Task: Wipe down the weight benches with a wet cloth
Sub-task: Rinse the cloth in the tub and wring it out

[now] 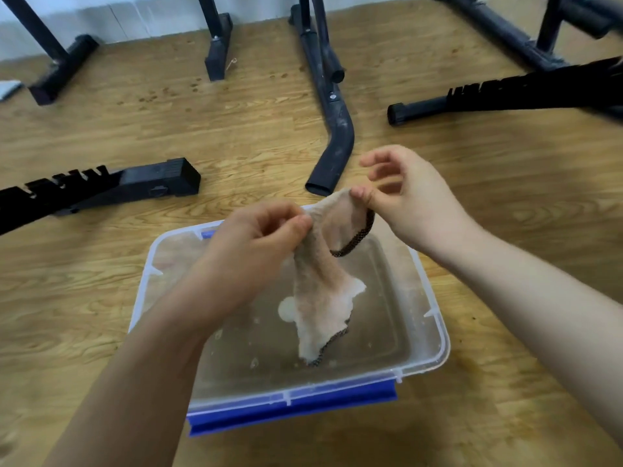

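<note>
Two hands [256,251] [414,197] pinch one cloth [323,291] over one tub [435,332].

A clear water-filled tub [438,332] with blue latches [293,411] sits on wooden floor [101,281].

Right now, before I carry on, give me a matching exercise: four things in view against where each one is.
Things:
1 cloth
2 tub
3 blue latch
4 bent black tube

Places:
A lying on the floor beyond the tub
B on the tub's near side
C held up by the left hand and right hand
D on the floor, under the cloth

Pairs: 1-C, 2-D, 3-B, 4-A
</note>
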